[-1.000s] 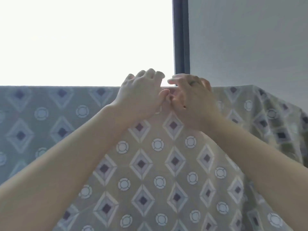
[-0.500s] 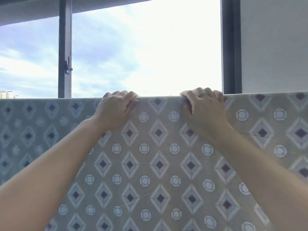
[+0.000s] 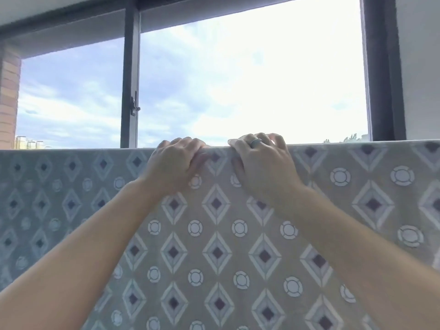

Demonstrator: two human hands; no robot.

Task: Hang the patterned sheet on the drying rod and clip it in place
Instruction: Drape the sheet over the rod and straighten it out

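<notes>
So the patterned sheet (image 3: 216,234) is hanging draped over its top fold, running straight across from the left edge of the view to the right. Whatever is carrying it is sitting under that fold, covered by fabric, so I can't actually see a rod. The cloth is hanging flat toward the camera, grey-beige with diamonds and little circles.

Both hands are sitting on the top edge near the middle, close together but not touching. The left hand (image 3: 176,160) is hooking its fingers, bunched side by side, over the fold, with the thumb pressing the near face of the cloth, so it's pinching the sheet. The right hand (image 3: 262,163) is doing the same: fingers curling together over the edge, thumb on the front. It's wearing a grey ring (image 3: 256,142). There's something pale at its index fingertip, and I honestly can't tell what.

Behind the sheet a dark window frame (image 3: 129,79) with a latch (image 3: 134,107) is showing cloudy sky, with a brick wall (image 3: 8,96) at the far left and a white wall (image 3: 421,67) at the right.
</notes>
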